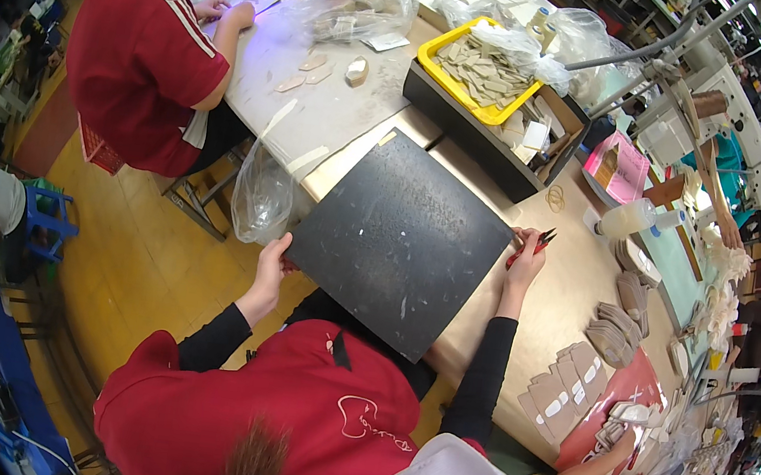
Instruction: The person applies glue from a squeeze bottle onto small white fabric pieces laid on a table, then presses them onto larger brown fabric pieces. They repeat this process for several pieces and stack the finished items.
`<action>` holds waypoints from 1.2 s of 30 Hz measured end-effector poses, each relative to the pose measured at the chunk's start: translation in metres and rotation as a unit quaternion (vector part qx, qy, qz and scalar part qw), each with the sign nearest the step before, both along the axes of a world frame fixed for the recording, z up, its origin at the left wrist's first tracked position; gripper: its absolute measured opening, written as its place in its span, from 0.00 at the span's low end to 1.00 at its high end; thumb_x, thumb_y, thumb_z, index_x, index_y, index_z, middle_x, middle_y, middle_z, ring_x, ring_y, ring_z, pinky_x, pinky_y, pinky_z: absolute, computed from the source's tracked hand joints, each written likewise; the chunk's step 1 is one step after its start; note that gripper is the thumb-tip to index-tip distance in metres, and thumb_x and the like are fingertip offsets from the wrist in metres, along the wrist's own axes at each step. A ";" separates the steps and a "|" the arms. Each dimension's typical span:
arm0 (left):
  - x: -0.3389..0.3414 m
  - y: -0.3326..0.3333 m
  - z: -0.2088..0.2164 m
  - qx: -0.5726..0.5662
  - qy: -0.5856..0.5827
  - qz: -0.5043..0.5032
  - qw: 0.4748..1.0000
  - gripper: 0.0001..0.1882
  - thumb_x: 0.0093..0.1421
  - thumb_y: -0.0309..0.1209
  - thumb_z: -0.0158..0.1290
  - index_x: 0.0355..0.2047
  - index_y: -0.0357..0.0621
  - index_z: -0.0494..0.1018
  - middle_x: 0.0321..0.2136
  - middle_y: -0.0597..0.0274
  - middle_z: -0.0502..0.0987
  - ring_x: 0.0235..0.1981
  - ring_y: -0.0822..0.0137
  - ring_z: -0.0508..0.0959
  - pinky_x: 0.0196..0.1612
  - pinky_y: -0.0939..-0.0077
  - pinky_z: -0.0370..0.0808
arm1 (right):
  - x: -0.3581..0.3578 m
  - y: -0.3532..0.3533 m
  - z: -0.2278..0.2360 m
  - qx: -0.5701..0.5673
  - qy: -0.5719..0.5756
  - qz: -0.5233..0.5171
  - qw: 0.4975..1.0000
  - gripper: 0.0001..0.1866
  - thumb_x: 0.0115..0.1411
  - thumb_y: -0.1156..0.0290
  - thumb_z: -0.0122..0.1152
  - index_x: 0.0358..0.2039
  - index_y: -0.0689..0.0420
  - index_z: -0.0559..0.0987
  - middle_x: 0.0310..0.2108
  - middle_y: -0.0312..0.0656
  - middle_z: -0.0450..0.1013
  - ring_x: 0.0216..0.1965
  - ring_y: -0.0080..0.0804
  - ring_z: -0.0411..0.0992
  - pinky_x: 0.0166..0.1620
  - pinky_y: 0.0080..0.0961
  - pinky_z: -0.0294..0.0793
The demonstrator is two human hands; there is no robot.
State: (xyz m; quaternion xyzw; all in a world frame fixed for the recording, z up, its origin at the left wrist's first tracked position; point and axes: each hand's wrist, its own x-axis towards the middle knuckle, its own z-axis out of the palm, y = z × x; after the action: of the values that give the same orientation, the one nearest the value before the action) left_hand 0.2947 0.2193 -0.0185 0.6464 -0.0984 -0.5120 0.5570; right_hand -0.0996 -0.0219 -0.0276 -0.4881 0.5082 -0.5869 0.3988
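A square black board (404,241) with a worn, scuffed surface lies tilted across my lap and the table edge. My left hand (270,273) is closed on its left edge, with the thumb at the near side. At the board's right corner is my right hand (524,259), its fingers closed around a small red-handled tool (533,246) with dark pointed tips. That hand also meets the board's edge; how firmly it grips there I cannot tell.
Beyond the board, a yellow tray (434,52) of beige pieces sits over a black box (503,179). Stacked beige cut pieces (562,388) and a red sheet (577,436) lie on the right. A co-worker in red (144,62) sits at the far left; another person's arm (595,472) reaches in.
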 end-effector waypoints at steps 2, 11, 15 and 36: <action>0.012 -0.006 0.001 0.019 -0.052 -0.052 0.997 0.17 0.67 0.46 0.51 0.36 0.44 0.75 0.32 0.65 0.78 0.34 0.70 0.75 0.42 0.76 0.69 | 0.005 0.005 0.003 0.048 0.055 -0.058 0.996 0.18 0.74 0.60 0.47 0.44 0.64 0.75 0.33 0.40 0.74 0.37 0.28 0.76 0.47 0.28 0.76; 0.007 -0.070 0.024 0.118 -0.432 -0.219 0.867 0.37 0.70 0.57 0.37 0.31 0.32 0.78 0.31 0.34 0.78 0.39 0.38 0.78 0.44 0.53 0.72 | 0.016 0.088 0.018 -0.005 0.000 -0.208 0.978 0.14 0.72 0.62 0.53 0.35 0.59 0.77 0.20 0.26 0.63 0.16 0.09 0.54 0.19 0.14 0.50; -0.002 -0.070 0.029 0.105 -0.483 -0.204 0.845 0.39 0.70 0.58 0.37 0.26 0.31 0.78 0.26 0.34 0.77 0.36 0.34 0.77 0.39 0.47 0.71 | 0.042 0.203 0.022 0.117 -0.063 -0.138 0.981 0.17 0.71 0.64 0.54 0.27 0.61 0.75 0.16 0.33 0.68 0.14 0.15 0.61 0.19 0.17 0.56; 0.006 -0.071 0.018 0.092 -0.488 -0.233 0.836 0.41 0.70 0.61 0.34 0.29 0.32 0.79 0.30 0.34 0.78 0.38 0.33 0.77 0.42 0.46 0.71 | 0.064 0.254 0.026 0.368 -0.070 0.000 0.927 0.13 0.64 0.63 0.66 0.29 0.58 0.78 0.15 0.29 0.66 0.12 0.16 0.63 0.14 0.17 0.56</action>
State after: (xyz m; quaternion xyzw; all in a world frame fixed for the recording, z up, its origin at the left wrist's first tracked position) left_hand 0.3008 0.1484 -0.0001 0.8185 -0.4577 -0.2519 0.2390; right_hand -0.0359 0.2325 -0.0013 -0.2645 0.6597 -0.3909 0.5849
